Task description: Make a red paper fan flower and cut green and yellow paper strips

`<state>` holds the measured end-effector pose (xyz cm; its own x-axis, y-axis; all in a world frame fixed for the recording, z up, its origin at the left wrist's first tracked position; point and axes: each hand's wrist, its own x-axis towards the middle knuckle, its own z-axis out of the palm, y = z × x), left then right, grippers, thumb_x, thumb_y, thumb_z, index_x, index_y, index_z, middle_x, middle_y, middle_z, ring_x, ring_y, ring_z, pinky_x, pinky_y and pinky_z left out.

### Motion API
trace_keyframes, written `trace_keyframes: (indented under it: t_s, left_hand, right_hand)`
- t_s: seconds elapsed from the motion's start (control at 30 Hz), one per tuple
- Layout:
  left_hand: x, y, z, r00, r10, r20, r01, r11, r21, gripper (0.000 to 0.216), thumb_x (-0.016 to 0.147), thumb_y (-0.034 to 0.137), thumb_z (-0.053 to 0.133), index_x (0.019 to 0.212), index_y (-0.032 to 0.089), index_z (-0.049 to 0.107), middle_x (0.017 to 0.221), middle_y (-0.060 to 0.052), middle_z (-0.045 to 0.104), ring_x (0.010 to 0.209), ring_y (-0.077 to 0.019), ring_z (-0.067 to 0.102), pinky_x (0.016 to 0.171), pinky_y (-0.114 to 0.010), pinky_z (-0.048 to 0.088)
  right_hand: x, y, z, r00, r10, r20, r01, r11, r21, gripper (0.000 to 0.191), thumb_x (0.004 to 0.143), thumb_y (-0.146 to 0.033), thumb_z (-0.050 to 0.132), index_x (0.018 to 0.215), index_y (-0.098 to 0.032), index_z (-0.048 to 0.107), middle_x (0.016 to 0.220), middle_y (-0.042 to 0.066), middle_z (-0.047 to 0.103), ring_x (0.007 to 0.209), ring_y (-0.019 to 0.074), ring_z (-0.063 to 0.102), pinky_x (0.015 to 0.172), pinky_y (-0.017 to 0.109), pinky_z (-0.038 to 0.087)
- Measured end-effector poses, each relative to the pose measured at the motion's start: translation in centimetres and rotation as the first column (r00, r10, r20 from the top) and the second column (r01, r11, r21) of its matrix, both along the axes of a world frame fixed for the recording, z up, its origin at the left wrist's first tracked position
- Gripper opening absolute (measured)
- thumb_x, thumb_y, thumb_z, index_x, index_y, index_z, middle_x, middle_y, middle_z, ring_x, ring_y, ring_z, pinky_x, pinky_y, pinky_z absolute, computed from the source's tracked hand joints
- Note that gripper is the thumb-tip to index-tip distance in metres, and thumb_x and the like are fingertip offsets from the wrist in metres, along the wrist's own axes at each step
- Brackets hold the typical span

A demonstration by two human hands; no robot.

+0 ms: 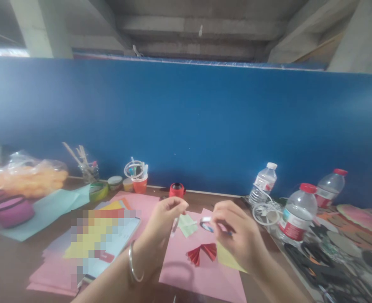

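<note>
Both hands are raised over a pink paper sheet (201, 283) on the brown table (149, 288). The left hand (163, 216), with a silver bangle (134, 263) at its wrist, has its thumb and fingertips drawn together; a pale strip shows faintly just below them, too blurred to tell whether it is gripped. The right hand (238, 229) is clamped on a small tape roll (206, 225), which juts from the fingers towards the left hand — the two hands are apart, with the roll between them. Beneath, on the pink sheet, lies a red pleated paper piece (201, 253), spread in two fanned halves and touched by neither hand. A pale green paper piece (187, 227) lies behind it, and a yellow paper sheet (231, 259) is partly covered by the right hand. Farther back stand a red tape roll (177, 190) and an orange-red cup (139, 186) of tools; a red-capped water bottle (298, 215) stands to the right, before the blue partition (186, 122).
</note>
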<state>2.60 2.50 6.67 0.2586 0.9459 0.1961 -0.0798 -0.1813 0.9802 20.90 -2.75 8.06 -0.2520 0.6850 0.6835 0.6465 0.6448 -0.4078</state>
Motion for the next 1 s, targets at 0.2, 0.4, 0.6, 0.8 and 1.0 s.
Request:
trace_keyframes:
  t_s: [0.2, 0.4, 0.6, 0.8, 1.0]
  left_hand:
    - [-0.7, 0.6, 0.8, 0.973, -0.106, 0.205, 0.128, 0.987, -0.096, 0.031, 0.072, 0.015, 0.055, 0.102, 0.022, 0.052, 0.086, 0.001, 0.054, 0.068, -0.0091, 0.055, 0.063, -0.022, 0.039]
    - [-0.7, 0.5, 0.5, 0.988, -0.106, 0.11, 0.117, 0.988, -0.099, 0.045, 0.069, 0.009, 0.049, 0.112, 0.024, 0.047, 0.096, -0.002, 0.055, 0.072, -0.0113, 0.058, 0.061, -0.023, 0.04]
    - [-0.5, 0.2, 0.6, 0.992, -0.119, 0.032, 0.121, 0.988, -0.098, 0.056, 0.07, 0.01, 0.049, 0.122, 0.029, 0.037, 0.1, -0.003, 0.053, 0.065, -0.0092, 0.057, 0.057, -0.023, 0.04]
    - [-0.5, 0.3, 0.3, 0.988, -0.146, -0.052, 0.14, 0.985, -0.101, 0.061, 0.069, 0.008, 0.045, 0.125, 0.027, 0.033, 0.092, -0.003, 0.056, 0.063, -0.0094, 0.054, 0.054, -0.022, 0.039]
    - [0.2, -0.2, 0.0, 0.965, -0.199, -0.169, 0.194, 0.98, -0.046, 0.07, 0.066, 0.004, 0.042, 0.13, 0.026, 0.025, 0.08, 0.0, 0.058, 0.059, -0.0105, 0.055, 0.054, -0.024, 0.04]
  right_hand:
    - [5.0, 2.3, 0.3, 0.903, -0.424, 0.065, 0.424, 0.906, 0.005, 0.017, 0.081, -0.019, 0.042, 0.094, -0.021, 0.052, 0.089, 0.006, 0.061, 0.08, 0.0189, 0.058, 0.068, 0.027, 0.041]
    - [9.2, 3.8, -0.3, 0.744, -0.604, 0.286, 0.657, 0.74, -0.146, 0.054, 0.077, -0.017, 0.046, 0.128, -0.028, 0.031, 0.083, 0.002, 0.063, 0.066, 0.0196, 0.061, 0.058, 0.028, 0.04]
    - [9.1, 5.2, -3.5, 0.54, -0.666, 0.515, 0.816, 0.565, -0.123, 0.041, 0.079, -0.006, 0.036, 0.118, -0.016, 0.043, 0.1, 0.018, 0.058, 0.079, 0.0273, 0.06, 0.06, 0.033, 0.037]
    - [6.2, 6.7, -7.6, 0.672, -0.496, 0.55, 0.703, 0.661, -0.262, 0.022, 0.069, -0.018, 0.059, 0.091, -0.015, 0.058, 0.074, 0.009, 0.064, 0.07, 0.0241, 0.062, 0.061, 0.03, 0.04]
    - [2.8, 4.5, -3.6, 0.926, -0.331, 0.183, 0.375, 0.865, -0.333, 0.02, 0.082, -0.026, 0.044, 0.091, -0.018, 0.059, 0.091, 0.008, 0.062, 0.087, 0.02, 0.057, 0.075, 0.03, 0.039]
